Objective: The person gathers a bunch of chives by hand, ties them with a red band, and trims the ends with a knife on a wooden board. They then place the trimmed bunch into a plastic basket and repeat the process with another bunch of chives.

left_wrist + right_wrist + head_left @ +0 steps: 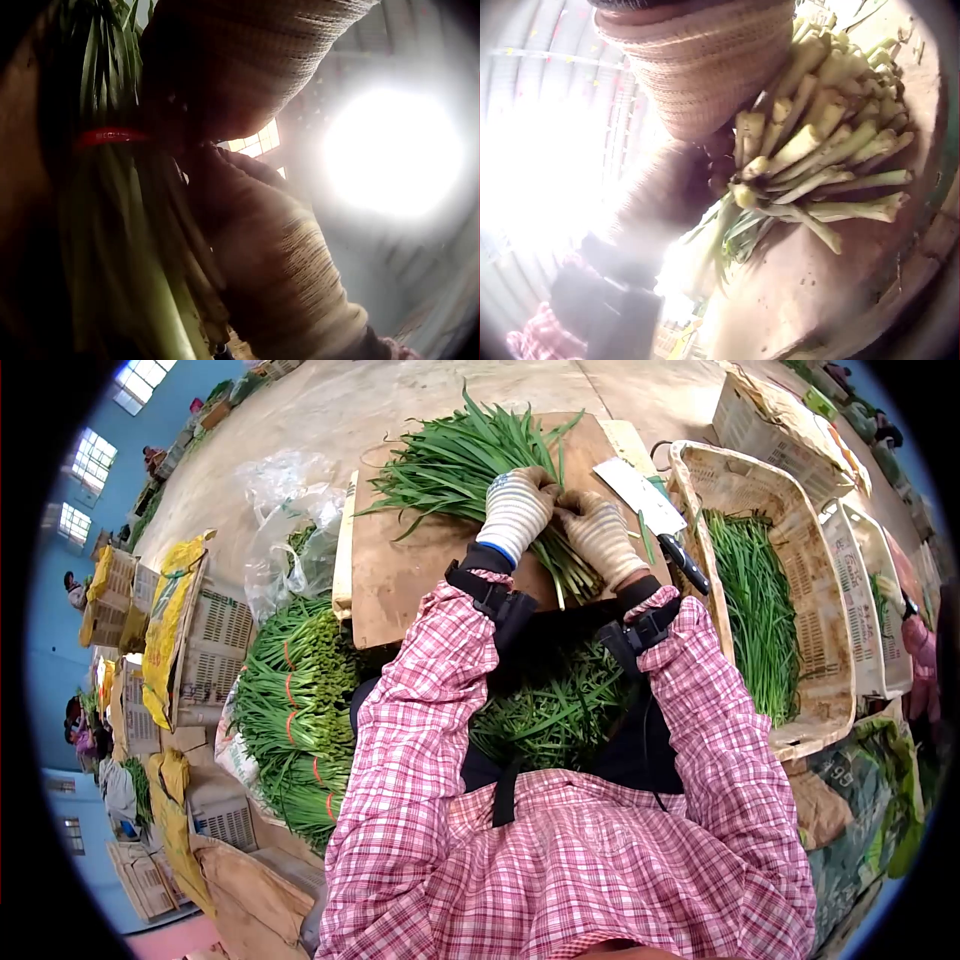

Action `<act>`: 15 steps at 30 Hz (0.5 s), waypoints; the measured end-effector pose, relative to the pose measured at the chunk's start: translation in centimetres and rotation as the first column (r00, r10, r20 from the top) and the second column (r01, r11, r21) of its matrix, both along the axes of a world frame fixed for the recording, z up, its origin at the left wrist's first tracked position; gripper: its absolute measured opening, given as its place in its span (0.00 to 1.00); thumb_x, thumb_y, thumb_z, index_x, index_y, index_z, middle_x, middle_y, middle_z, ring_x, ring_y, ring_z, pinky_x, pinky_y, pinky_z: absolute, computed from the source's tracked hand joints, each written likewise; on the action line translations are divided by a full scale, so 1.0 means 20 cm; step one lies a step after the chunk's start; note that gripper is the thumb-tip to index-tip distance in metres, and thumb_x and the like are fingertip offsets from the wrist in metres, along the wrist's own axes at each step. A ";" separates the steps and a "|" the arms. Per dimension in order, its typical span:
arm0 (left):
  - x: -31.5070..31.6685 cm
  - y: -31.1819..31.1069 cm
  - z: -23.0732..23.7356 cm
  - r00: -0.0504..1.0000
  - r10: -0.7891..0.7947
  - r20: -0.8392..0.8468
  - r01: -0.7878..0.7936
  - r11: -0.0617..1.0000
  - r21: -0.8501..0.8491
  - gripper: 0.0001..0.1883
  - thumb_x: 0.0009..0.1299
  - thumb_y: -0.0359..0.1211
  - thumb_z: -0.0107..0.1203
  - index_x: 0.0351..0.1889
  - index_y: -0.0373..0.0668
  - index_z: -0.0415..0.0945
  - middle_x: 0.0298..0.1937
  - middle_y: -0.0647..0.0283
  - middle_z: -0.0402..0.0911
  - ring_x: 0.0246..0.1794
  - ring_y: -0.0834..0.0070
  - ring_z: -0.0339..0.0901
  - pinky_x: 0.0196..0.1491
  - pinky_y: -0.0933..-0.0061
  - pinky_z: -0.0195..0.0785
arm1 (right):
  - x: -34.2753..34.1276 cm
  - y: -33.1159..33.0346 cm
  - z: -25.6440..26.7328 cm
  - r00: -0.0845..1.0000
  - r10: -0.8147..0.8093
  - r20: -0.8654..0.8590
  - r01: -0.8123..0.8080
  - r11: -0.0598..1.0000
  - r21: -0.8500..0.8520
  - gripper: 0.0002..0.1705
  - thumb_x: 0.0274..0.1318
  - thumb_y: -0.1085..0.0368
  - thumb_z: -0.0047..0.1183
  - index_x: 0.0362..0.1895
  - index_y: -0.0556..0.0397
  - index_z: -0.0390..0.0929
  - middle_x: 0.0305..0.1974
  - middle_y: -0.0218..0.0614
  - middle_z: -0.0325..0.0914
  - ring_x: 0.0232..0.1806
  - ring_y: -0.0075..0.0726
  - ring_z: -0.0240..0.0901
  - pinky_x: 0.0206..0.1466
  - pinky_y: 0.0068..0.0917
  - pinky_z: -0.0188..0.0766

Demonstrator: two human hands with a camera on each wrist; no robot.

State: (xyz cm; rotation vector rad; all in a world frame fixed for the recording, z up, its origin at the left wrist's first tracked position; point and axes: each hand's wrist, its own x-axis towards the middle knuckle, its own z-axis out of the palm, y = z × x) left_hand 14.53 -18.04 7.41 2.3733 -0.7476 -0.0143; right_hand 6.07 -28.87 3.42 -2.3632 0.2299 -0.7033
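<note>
A bunch of long green leaves point(470, 455) lies on a brown board point(395, 585), its pale stalks point(810, 150) pointing toward the person. A red band point(112, 137) crosses the bunch in the left wrist view. The gloved left hand point(517, 512) and gloved right hand point(603, 535) meet at the bunch's side. Their curled fingers pinch where the band runs into shadow; the exact hold of the fingertips is hidden. A cleaver point(642, 497) with a black handle lies on the board's right side.
Right of the board stands a crate point(695, 485) holding long greens point(755, 610). Red-banded bunches point(290, 710) are piled at the left, below clear plastic bags point(290, 510). Loose greens point(550, 710) lie below the board, between the legs.
</note>
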 end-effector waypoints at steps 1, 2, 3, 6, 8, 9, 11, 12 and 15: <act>-0.01 0.00 0.00 0.999 -0.037 -0.014 0.036 0.999 -0.037 0.11 0.62 0.36 0.56 0.39 0.44 0.83 0.35 0.53 0.83 0.33 0.62 0.81 0.40 0.66 0.73 | 0.01 0.00 0.01 0.998 -0.002 -0.062 0.008 0.996 0.090 0.14 0.50 0.54 0.56 0.36 0.48 0.83 0.34 0.43 0.81 0.40 0.49 0.77 0.46 0.40 0.69; 0.00 0.03 0.00 0.995 -0.100 0.018 0.101 0.994 -0.049 0.12 0.63 0.32 0.54 0.43 0.42 0.82 0.37 0.51 0.83 0.33 0.64 0.82 0.39 0.68 0.74 | 0.02 -0.01 0.02 0.993 0.000 -0.122 0.021 0.984 0.176 0.16 0.51 0.52 0.55 0.37 0.47 0.83 0.35 0.44 0.81 0.41 0.50 0.77 0.47 0.39 0.70; 0.03 0.04 -0.03 0.986 -0.146 -0.082 0.138 0.986 -0.095 0.14 0.62 0.30 0.54 0.45 0.41 0.80 0.38 0.50 0.83 0.35 0.65 0.82 0.40 0.70 0.73 | 0.03 -0.01 0.04 0.985 -0.016 -0.172 0.040 0.990 0.136 0.18 0.51 0.49 0.54 0.38 0.47 0.83 0.35 0.46 0.81 0.41 0.51 0.77 0.48 0.38 0.70; 0.00 0.10 -0.05 0.965 -0.257 -0.045 0.248 0.958 -0.143 0.20 0.61 0.25 0.52 0.53 0.37 0.75 0.40 0.50 0.83 0.39 0.68 0.82 0.44 0.73 0.73 | 0.02 0.00 0.10 0.960 -0.034 -0.276 0.093 0.975 0.203 0.19 0.53 0.54 0.57 0.39 0.58 0.80 0.34 0.49 0.81 0.38 0.46 0.79 0.43 0.34 0.72; -0.07 0.10 -0.06 0.976 -0.213 0.043 0.216 0.969 -0.118 0.21 0.61 0.24 0.52 0.55 0.36 0.73 0.41 0.52 0.83 0.40 0.67 0.82 0.46 0.72 0.72 | 0.03 -0.03 0.07 0.960 -0.027 -0.277 0.087 0.975 0.207 0.19 0.55 0.54 0.56 0.40 0.58 0.80 0.34 0.48 0.81 0.37 0.44 0.79 0.42 0.33 0.72; -0.06 0.09 -0.11 0.983 -0.151 0.109 0.167 0.972 -0.163 0.22 0.62 0.23 0.53 0.56 0.36 0.73 0.39 0.57 0.84 0.37 0.73 0.80 0.43 0.74 0.72 | 0.02 -0.06 0.07 0.974 0.040 -0.222 0.007 0.978 0.210 0.18 0.56 0.54 0.56 0.40 0.57 0.81 0.34 0.48 0.81 0.37 0.44 0.79 0.42 0.33 0.72; -0.04 0.07 -0.13 0.988 -0.137 -0.071 0.111 0.949 -0.296 0.22 0.61 0.23 0.54 0.56 0.37 0.73 0.37 0.59 0.84 0.35 0.76 0.78 0.42 0.76 0.71 | 0.02 -0.10 0.09 0.977 -0.022 -0.212 0.060 0.983 0.174 0.14 0.57 0.55 0.51 0.43 0.47 0.81 0.36 0.50 0.79 0.41 0.54 0.76 0.46 0.42 0.70; -0.04 0.06 -0.14 0.958 -0.139 -0.251 0.026 0.913 -0.407 0.23 0.61 0.22 0.55 0.57 0.38 0.73 0.35 0.61 0.84 0.33 0.80 0.76 0.40 0.78 0.71 | 0.01 -0.11 0.10 0.998 0.033 -0.049 -0.028 0.994 0.107 0.13 0.55 0.60 0.53 0.43 0.46 0.81 0.38 0.49 0.79 0.42 0.54 0.75 0.46 0.41 0.71; -0.04 0.09 -0.14 0.984 -0.099 -0.147 0.044 0.939 -0.340 0.22 0.62 0.23 0.56 0.56 0.37 0.74 0.32 0.62 0.83 0.30 0.83 0.73 0.37 0.80 0.70 | 0.01 -0.12 0.12 0.974 0.225 -0.030 -0.227 0.957 -0.182 0.12 0.50 0.65 0.54 0.42 0.47 0.81 0.36 0.47 0.79 0.41 0.53 0.75 0.46 0.39 0.72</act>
